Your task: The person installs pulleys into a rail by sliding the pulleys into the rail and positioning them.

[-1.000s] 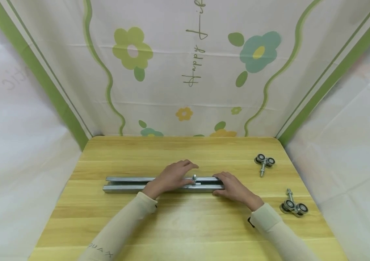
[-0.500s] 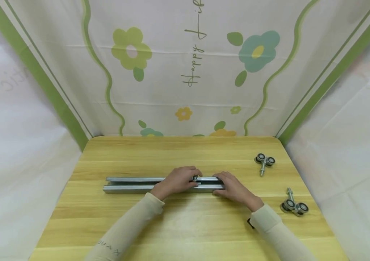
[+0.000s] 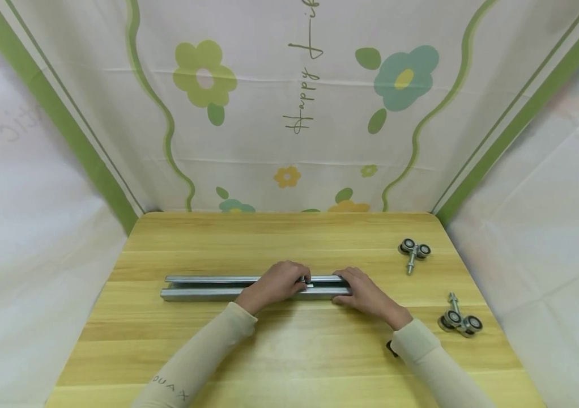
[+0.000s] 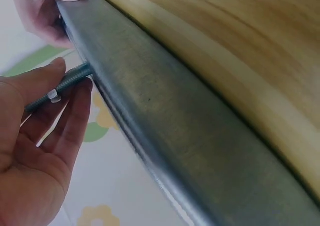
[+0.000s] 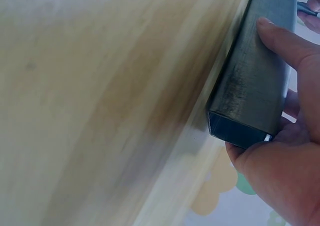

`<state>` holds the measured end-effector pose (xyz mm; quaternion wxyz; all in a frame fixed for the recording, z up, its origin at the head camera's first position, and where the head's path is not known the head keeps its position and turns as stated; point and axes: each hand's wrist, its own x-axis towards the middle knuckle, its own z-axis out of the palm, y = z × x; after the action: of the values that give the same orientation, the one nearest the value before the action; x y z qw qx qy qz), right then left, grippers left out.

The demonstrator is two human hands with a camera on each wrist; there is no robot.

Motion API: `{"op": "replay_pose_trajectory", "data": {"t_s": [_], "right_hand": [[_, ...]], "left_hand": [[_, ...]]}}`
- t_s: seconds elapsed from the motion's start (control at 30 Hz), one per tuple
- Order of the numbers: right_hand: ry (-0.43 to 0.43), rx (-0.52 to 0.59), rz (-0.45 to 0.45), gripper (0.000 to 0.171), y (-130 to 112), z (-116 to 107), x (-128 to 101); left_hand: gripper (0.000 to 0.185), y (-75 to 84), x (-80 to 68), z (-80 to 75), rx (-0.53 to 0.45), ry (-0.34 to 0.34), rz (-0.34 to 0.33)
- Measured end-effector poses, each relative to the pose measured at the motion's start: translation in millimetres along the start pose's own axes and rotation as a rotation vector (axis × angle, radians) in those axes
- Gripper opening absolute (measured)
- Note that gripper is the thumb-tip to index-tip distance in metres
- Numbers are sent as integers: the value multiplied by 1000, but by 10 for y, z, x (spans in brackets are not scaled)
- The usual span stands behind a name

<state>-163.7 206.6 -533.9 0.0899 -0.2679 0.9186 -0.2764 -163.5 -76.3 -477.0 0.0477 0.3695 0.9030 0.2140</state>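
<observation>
The left hand (image 3: pixel 280 281) pinches a bolt (image 4: pixel 77 77) with its thumb and fingers. The bolt pokes up out of the long slot in the metal rail (image 3: pixel 198 296), right under that hand. A little nut (image 4: pixel 54 95) sits on the bolt, between the thumb and the fingers.

The right hand (image 3: pixel 366 292) grips the end of the rail. Its thumb lies on the side close to the person, and its fingers reach over to the far side. The two hands are near each other but do not touch. Most of the rail stretches out to the left of the left hand, flat on the wood table (image 3: pixel 289 351).

Two rollers lie well apart from the right hand, over to its right. The far roller (image 3: pixel 414 251) is farther from the person than that hand, and its stem points back toward the person. The near roller (image 3: pixel 456 319) is a bit closer to the person than the hand, and its stem points away. Past both hands hangs a flowery cloth (image 3: pixel 259 130).
</observation>
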Motion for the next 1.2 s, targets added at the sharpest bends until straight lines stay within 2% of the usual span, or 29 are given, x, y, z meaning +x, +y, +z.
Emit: {"op": "replay_pose_trajectory", "data": {"t_s": [0.37, 0.63, 0.93, 1.2], "right_hand": [[19, 8, 0, 58, -16, -17, -29], [10, 11, -3, 59, -39, -7, -19], [20, 19, 8, 59, -62, -37, -66], [16, 19, -21, 58, -59, -29, -42]], "left_hand": [[5, -31, -50, -75, -31, -9, -16], [5, -112, -170, -86, -37, -4, -51], [4, -165, -271, -123, -44, 28, -52], [7, -230, -383, -157, -62, 40, -81]]}}
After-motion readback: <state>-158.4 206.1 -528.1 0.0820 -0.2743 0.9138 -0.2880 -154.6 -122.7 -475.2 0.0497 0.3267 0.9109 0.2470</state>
